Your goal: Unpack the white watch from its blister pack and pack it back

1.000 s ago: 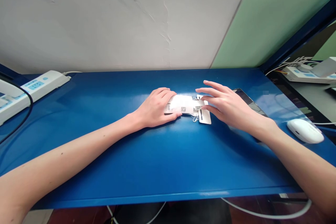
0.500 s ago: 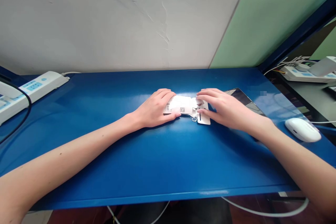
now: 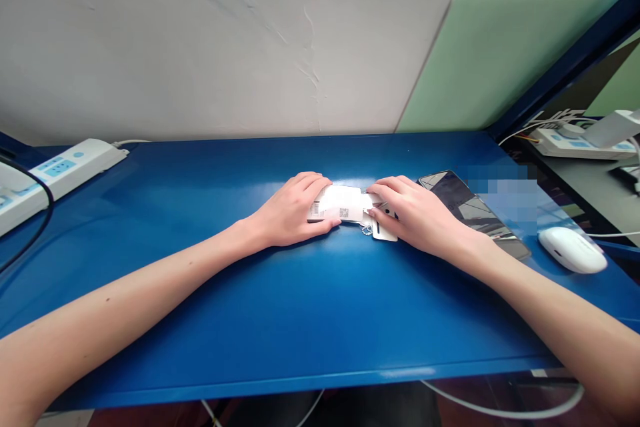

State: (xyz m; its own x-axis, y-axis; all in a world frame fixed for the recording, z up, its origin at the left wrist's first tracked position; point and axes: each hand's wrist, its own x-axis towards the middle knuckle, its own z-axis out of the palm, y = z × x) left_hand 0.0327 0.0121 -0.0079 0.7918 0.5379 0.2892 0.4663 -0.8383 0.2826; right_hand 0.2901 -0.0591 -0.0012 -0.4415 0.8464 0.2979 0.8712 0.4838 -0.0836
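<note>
A small white box-like item (image 3: 343,203) with a printed square code lies on the blue table (image 3: 280,320). My left hand (image 3: 299,209) grips its left end, thumb along the near edge and fingers over the far side. At the item's right end, my right hand (image 3: 407,213) pinches a small white piece with thumb and fingertips. Partly under that hand lies a white card or tag (image 3: 384,231) with a dark slot. A small bead chain (image 3: 367,230) sits at its left. The right fingers hide part of the card.
A dark phone-like slab (image 3: 473,210) lies right of my right hand, with a white mouse (image 3: 573,249) beyond it. A white power strip (image 3: 65,170) with a black cable is at the left; another power strip (image 3: 583,143) stands beyond the right edge. A wall panel (image 3: 210,60) rises behind.
My right hand has moved slightly left, its thumb and fingers now closed on the item's right end. More of the dark slab shows. The whole view has shifted a little.
</note>
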